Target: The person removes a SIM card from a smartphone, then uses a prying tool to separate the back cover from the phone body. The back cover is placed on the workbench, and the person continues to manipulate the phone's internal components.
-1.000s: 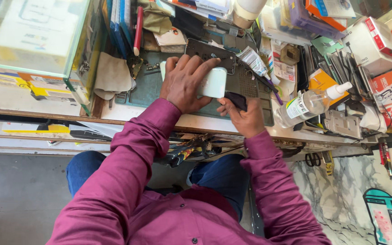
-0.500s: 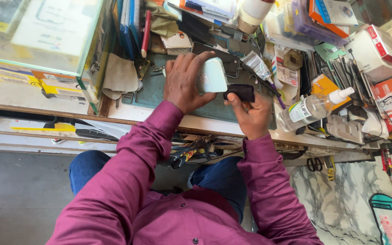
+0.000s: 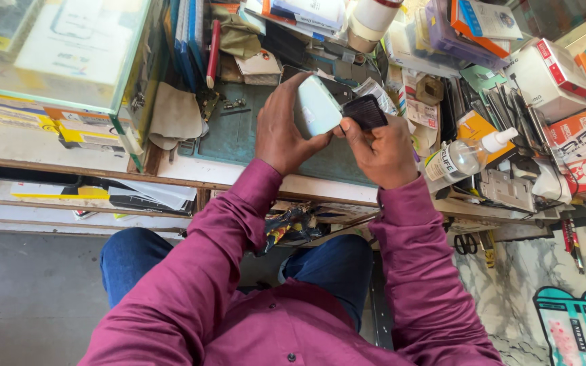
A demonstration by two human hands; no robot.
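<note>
Two hands are holding a phone and a dark brush above a cluttered workbench.
The left hand (image 3: 281, 129) is gripping the pale green phone (image 3: 318, 105), tilted, over the green mat (image 3: 235, 135); the right hand (image 3: 381, 149) is pinching the brush (image 3: 365, 112) just beside the phone's edge, near a clear bottle (image 3: 461, 159).

Your only open room is the green mat (image 3: 239, 135) left of your hands; a spray bottle (image 3: 459, 159) and stacked boxes (image 3: 551, 74) crowd the right.
</note>
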